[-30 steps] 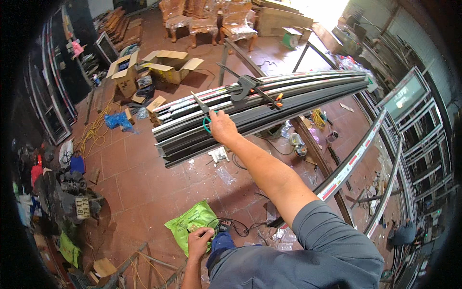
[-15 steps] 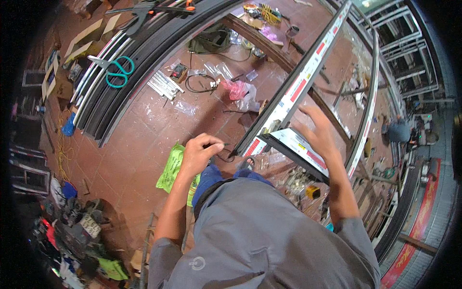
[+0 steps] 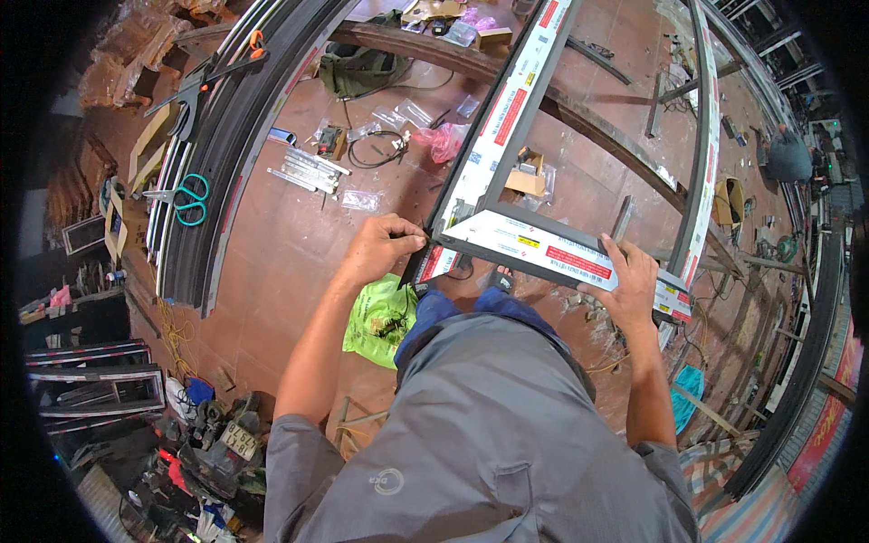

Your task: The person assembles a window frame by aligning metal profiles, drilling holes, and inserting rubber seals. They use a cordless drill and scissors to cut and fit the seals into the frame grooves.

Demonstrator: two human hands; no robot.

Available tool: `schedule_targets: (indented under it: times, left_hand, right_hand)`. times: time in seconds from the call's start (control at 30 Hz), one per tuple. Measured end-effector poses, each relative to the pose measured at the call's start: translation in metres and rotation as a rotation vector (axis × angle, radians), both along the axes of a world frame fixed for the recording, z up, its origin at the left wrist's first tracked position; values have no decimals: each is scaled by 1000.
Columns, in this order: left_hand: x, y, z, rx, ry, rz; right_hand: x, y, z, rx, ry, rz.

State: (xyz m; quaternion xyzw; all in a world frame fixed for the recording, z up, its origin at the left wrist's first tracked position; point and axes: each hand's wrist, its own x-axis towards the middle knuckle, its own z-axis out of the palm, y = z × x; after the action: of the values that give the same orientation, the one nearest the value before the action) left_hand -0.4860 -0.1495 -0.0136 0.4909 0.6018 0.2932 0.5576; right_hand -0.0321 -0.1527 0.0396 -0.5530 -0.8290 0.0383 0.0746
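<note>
Since the earlier views, the right hand (image 3: 632,279) is no longer hovering loosely over the end bar (image 3: 543,246); its thumb and fingers are now clamping that bar across its width, toward its right end. The scissors (image 3: 177,193), which the right hand was touching a second ago, are lying well left of the end bar on a stack of dark profiles (image 3: 226,136). Judged from this, the handling is now centring on the end bar. The left hand (image 3: 382,246) is standing just beside its left end, thumb and forefinger pressing together; whether they are pinching anything cannot be told. The end bar is lying crosswise, its left end meeting a long bar (image 3: 502,118) at a slanted seam, and is showing dark edges and white film bearing red and yellow labels.
</note>
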Motion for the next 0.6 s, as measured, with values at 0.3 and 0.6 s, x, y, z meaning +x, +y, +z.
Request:
schedule_targets:
  times: [0.3, 0.6]
  left_hand:
    - [-6, -4, 4, -22, 82, -63]
    - [-14, 9, -3, -37, 84, -165]
  right_hand:
    - [6, -2, -6, 27, 9, 13]
    - [7, -2, -7, 42, 37, 10]
